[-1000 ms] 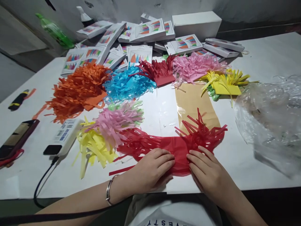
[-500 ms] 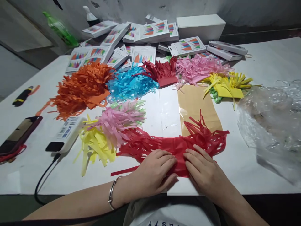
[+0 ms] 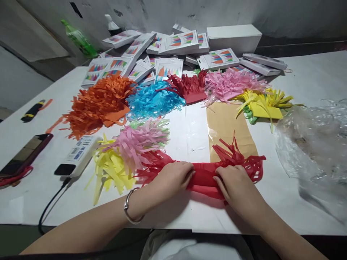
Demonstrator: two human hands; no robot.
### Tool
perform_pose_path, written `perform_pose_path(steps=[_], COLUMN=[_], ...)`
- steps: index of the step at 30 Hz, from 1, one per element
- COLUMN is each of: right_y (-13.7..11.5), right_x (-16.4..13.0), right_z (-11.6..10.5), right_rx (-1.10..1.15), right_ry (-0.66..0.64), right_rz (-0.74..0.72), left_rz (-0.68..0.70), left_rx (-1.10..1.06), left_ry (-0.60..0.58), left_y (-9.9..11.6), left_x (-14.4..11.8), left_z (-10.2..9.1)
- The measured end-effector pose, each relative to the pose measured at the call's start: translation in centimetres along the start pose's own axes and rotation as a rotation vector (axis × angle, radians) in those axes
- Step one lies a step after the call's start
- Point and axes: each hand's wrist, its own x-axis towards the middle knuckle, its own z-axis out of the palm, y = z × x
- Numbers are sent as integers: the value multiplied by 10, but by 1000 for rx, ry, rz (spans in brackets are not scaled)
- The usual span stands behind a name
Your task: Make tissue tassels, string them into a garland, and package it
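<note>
The red fringed tissue sheet (image 3: 204,173) is laid crosswise near the front edge of the white table (image 3: 303,72), its long axis running left to right and its cut strips fanning away from the person at both ends. Its uncut middle band is gathered between the two hands, which are set on it side by side with only a short span of red paper between them. The left hand (image 3: 173,178) is closed over the left part of the band, fingers curled down onto the paper, a bracelet (image 3: 129,209) on its wrist; the right hand (image 3: 234,184) is closed over the right part in the same way, the fringe spreading out just beyond its fingertips. Neither hand is nearer than the other: both are in contact with the sheet. Just behind the sheet's right half a tan paper sheet (image 3: 226,124) is seen, partly covered by the red strips. To the left of the red sheet, a pink fringe bundle (image 3: 141,139) and a yellow fringe bundle (image 3: 110,169) are touching its strips. Well to its right a crumpled clear plastic bag (image 3: 314,141) is lying.
</note>
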Motion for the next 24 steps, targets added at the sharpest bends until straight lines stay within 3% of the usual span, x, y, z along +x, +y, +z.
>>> perform_pose_path(steps=[6, 9, 11, 13, 16, 19, 21, 24], right_y=[4, 8, 10, 10, 11, 14, 15, 15], right_x=[20, 19, 15, 9, 1, -5, -7, -5], right_z=[-2, 5, 8, 10, 14, 21, 26, 28], right_rx=[-176, -252, -290, -251, -163, -211, -252, -226], right_ry=[-80, 64, 250, 352, 283, 216, 236, 314], right_rz=[53, 22, -49, -191, -399, -472, -512, -504], left_rz=[-99, -114, -117, -118, -108, -98, -98, 15], left_rx=[135, 162, 168, 174, 182, 185, 180, 221], left_ry=[-55, -82, -90, -88, -68, -58, -23, 178], left_y=[-3, -2, -2, -2, -4, -6, -6, -2], left_x=[12, 18, 21, 22, 23, 22, 19, 10], left_z=[-5, -6, -6, -5, -3, 0, 1, 3])
